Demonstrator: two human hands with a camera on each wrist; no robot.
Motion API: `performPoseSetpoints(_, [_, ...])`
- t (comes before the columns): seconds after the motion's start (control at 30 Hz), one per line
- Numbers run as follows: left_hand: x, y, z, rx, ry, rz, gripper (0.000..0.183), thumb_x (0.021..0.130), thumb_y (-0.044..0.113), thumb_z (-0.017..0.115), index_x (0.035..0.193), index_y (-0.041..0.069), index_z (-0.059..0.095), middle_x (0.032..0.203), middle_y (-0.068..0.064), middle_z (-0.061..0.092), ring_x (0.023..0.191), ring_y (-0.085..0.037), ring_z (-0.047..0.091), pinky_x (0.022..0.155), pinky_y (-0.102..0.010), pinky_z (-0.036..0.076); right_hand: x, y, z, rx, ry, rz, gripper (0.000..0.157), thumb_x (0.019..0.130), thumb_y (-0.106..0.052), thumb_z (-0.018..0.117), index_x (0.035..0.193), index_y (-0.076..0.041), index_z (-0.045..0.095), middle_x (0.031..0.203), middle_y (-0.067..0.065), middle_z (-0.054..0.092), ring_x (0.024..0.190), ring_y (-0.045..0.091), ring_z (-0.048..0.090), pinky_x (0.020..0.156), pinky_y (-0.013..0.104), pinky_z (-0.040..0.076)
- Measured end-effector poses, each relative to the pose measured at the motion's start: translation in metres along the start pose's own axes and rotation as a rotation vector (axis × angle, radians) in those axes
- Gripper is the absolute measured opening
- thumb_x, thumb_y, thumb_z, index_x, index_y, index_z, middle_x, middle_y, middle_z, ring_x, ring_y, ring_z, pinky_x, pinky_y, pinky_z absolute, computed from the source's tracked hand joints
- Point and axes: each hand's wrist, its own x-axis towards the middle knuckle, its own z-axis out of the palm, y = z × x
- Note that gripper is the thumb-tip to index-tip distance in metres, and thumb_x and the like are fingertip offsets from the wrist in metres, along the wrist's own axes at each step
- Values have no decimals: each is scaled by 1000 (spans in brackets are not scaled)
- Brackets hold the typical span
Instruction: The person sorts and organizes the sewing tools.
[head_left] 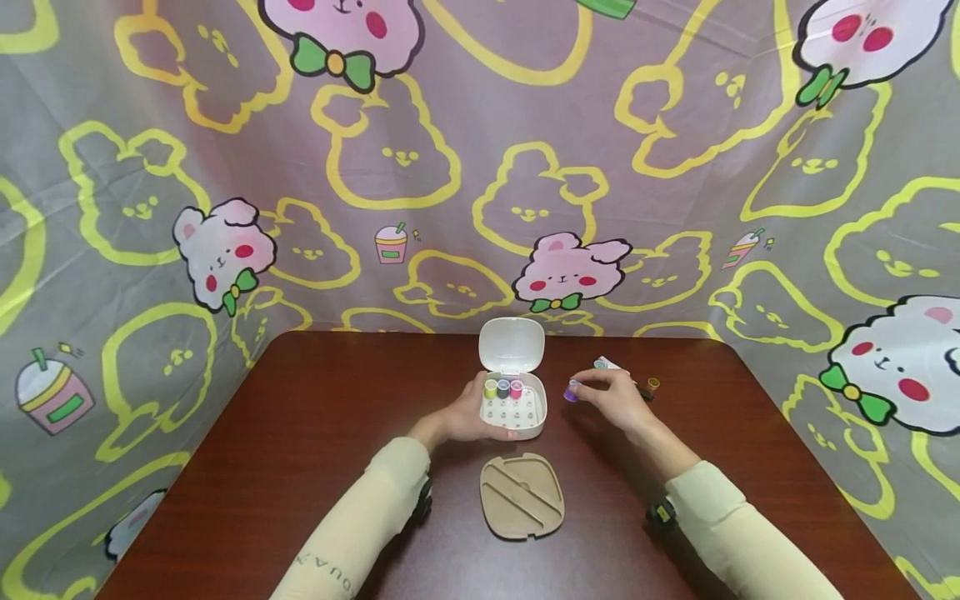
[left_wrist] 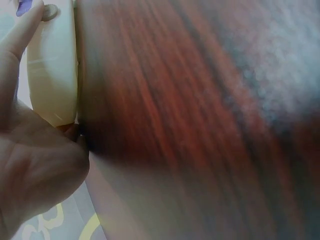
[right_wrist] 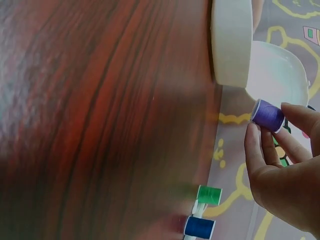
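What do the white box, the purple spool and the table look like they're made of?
White box: probably hard plastic, given its smooth, moulded-looking walls and soft sheen.
Purple spool: likely thread, matte-looking, wound between pale rims that could be plastic.
Table: wood or wood-look laminate, glossy; it shows dark streaky grain and pale reflections.

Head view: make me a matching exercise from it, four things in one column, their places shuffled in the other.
1. Purple cylindrical thread spool
2. White hinged plastic box
3. Tan grooved square tray
4. Yellow cylindrical thread spool

A. Inside the box
B. Gripped by the left hand
C. On the dark wooden table, touched by neither hand
D. Pinched by the right hand

Pairs: 1-D; 2-B; 3-C; 4-A
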Motion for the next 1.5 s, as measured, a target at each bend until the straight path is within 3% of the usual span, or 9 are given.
performPoseSetpoints(0.43, [-1, 2, 0, 25, 2, 21, 112, 69, 40, 93, 150, 12, 21, 134, -13, 40, 124, -24, 40, 105, -41, 37, 0, -8, 12, 34, -27, -9, 27, 93, -14, 76, 114, 4, 73, 109, 13, 73, 101, 21, 63, 86, 32, 51])
performPoseSetpoints(0.7, [-5, 9, -4, -5, 9, 37, 112, 68, 36, 95, 150, 5, 24, 134, -18, 42, 123, -28, 42, 105, -45, 38, 2, -9, 18, 40, -39, -28, 25, 93, -14, 76, 110, 3, 74, 102, 13, 75, 96, 22, 64, 83, 31, 51])
performPoseSetpoints(1.23, [-6, 10, -4, -19, 2, 20, 113, 69, 36, 95, 151, 7, 23, 135, -17, 41, 124, -27, 41, 106, -43, 36, 5, -8, 24, 48, -49, -21, 25, 93, -15, 77, 110, 3, 74, 101, 13, 75, 98, 22, 63, 84, 33, 50])
performPoseSetpoints(1.5, [-2, 3, -1, 23, 7, 32, 112, 69, 38, 94, 150, 9, 21, 136, -14, 40, 124, -25, 41, 106, -43, 37, 5, -11, 30, 51, -64, -21, 22, 93, -12, 76, 109, 2, 74, 100, 12, 75, 92, 20, 65, 80, 31, 52])
